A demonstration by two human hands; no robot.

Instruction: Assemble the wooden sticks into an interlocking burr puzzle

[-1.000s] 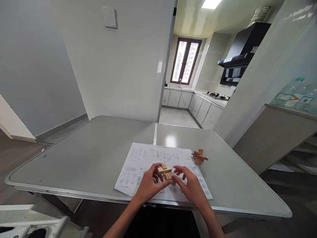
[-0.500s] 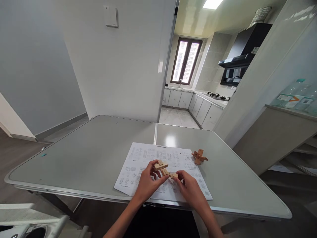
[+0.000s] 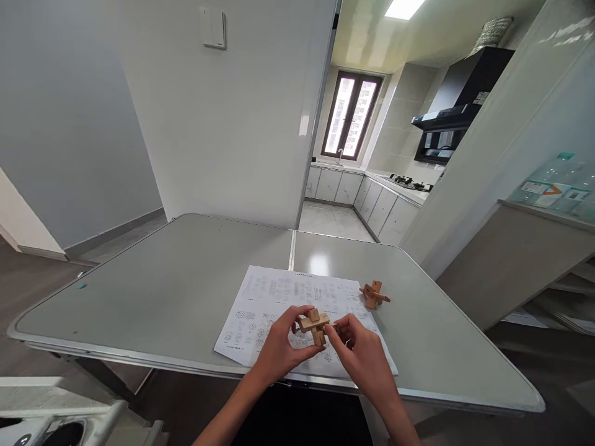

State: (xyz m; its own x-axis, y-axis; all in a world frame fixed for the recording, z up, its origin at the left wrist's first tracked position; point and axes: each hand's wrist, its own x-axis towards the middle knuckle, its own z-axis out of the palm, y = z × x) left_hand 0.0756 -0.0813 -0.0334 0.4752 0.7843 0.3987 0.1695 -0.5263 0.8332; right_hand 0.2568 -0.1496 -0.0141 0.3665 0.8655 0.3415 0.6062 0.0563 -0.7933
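Observation:
Light wooden interlocking puzzle pieces (image 3: 316, 320) sit between my two hands, crossed over one another above a printed sheet. My left hand (image 3: 280, 344) is closed on them from the left, with fingers at the upper edge and the thumb below. From the right, my right hand (image 3: 360, 344) pinches a small wooden puzzle piece (image 3: 335, 328), mostly covered by its fingers, against the others. Under both hands lies the white instruction sheet (image 3: 260, 288), printed with rows of small diagrams. A darker assembled wooden puzzle (image 3: 374, 294) rests at the sheet's right edge.
The grey folding table (image 3: 153, 297) has a metal rim and a centre seam. A small teal object (image 3: 82, 286) lies near its left edge. A white chair (image 3: 65, 409) stands at the lower left, and bottles (image 3: 553, 179) stand on a ledge at the right.
The wooden pieces were spread apart in a line between my hands. Now they are brought together into a crossed cluster, with my right hand closer in and my left fingers slightly lower.

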